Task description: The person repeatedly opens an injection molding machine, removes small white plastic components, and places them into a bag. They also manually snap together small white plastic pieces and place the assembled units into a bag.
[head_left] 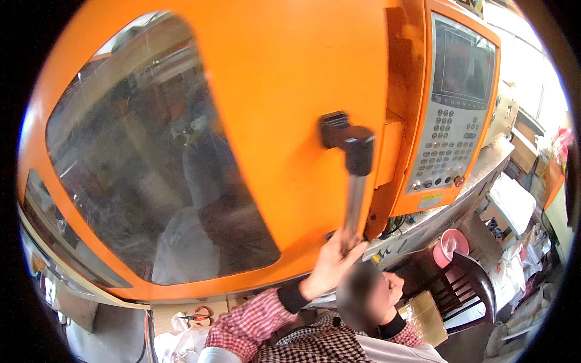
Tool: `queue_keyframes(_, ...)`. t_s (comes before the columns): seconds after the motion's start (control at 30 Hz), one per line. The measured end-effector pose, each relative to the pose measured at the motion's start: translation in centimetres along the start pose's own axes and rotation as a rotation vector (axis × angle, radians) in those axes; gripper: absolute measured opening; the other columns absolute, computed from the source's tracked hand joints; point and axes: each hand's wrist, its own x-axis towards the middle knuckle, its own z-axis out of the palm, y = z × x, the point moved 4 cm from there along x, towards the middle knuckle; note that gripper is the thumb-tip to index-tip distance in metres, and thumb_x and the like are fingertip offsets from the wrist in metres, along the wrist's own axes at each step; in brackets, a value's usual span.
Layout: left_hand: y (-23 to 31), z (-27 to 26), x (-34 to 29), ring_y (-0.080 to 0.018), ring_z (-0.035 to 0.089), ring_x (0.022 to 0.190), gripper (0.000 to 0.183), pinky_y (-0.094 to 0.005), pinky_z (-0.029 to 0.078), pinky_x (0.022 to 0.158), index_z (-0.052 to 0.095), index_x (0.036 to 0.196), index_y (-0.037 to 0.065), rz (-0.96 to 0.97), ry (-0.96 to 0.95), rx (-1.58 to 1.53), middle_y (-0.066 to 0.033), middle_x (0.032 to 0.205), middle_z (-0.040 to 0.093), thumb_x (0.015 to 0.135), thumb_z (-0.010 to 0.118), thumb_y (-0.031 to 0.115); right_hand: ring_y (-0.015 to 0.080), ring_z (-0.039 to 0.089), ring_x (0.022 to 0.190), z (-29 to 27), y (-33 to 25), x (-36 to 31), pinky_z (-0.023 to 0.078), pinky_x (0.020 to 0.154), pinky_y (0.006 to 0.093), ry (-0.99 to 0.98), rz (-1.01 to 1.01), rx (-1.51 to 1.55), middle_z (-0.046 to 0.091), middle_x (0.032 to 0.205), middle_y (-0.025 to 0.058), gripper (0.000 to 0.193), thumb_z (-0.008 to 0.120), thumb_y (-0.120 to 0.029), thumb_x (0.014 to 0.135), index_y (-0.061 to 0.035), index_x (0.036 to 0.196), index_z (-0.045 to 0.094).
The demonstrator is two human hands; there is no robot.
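My left hand (331,261) is wrapped round the lower part of a metal bar handle (355,202) with black end mounts. The handle is fixed to the orange door (296,72) of a large machine, and the door appears closed. A big dark window (151,157) fills the door's left part. Lower and to the right, my right hand (394,289) is held near my body with its fingers curled. A blurred patch covers part of it, so anything in it is hidden. Both sleeves are red-and-white checked with dark cuffs.
Right of the door stands a control panel (451,115) with a screen and buttons. Beyond it are a pink basin (452,245), a dark wooden chair (469,290) and piled bags. Orange-handled scissors or pliers (200,315) lie on a surface at the lower left.
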Motion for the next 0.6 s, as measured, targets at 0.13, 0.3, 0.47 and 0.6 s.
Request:
queue_keyframes(0.13, 0.1, -4.5, -3.7, -0.0069, 0.043, 0.060, 0.022, -0.0219, 0.039, 0.055, 0.050, 0.097, -0.001, -0.009, 0.206, 0.187, -0.0001, 0.069, 0.049, 0.084, 0.062, 0.012, 0.0134, 0.047, 0.050, 1.7, -7.3, 7.7, 0.038, 0.046, 0.0250, 0.144, -0.245, 0.071, 0.050, 0.065, 0.0081, 0.012, 0.039, 0.001, 0.086, 0.0005, 0.085, 0.051)
queue_keyframes(0.3, 1.6, -9.4, -7.5, -0.0057, 0.043, 0.057, 0.009, -0.0204, 0.034, 0.051, 0.050, 0.082, -0.002, -0.019, 0.588, 0.237, 0.0007, 0.063, 0.047, 0.084, 0.057, 0.002, 0.0237, 0.049, 0.051, 9.1, -7.9, 10.8, 0.039, 0.047, 0.0297, -0.148, -0.153, 0.217, 0.052, 0.068, 0.0124, 0.014, 0.041, 0.005, 0.080, -0.0022, 0.080, 0.053)
queue_keyframes(0.47, 1.4, -13.9, -10.6, -0.0082, 0.046, 0.053, 0.010, -0.0218, 0.038, 0.051, 0.050, 0.082, 0.000, -0.051, 0.929, 0.294, -0.0008, 0.063, 0.050, 0.088, 0.055, 0.007, 0.0167, 0.049, 0.048, 19.7, -9.4, 13.1, 0.038, 0.045, 0.0302, -0.525, 0.099, 0.537, 0.051, 0.060, 0.0104, 0.014, 0.045, -0.007, 0.091, -0.0018, 0.103, 0.050)
queue_keyframes(0.6, 2.1, -16.8, -12.1, -0.0082, 0.045, 0.051, 0.012, -0.0230, 0.034, 0.047, 0.051, 0.081, 0.001, 0.001, 1.108, 0.429, -0.0023, 0.060, 0.049, 0.090, 0.051, 0.009, 0.0084, 0.050, 0.056, 33.3, -9.5, 17.6, 0.039, 0.047, 0.0232, -0.681, 0.213, 0.945, 0.052, 0.068, 0.0022, 0.021, 0.048, -0.015, 0.092, 0.0002, 0.107, 0.049)
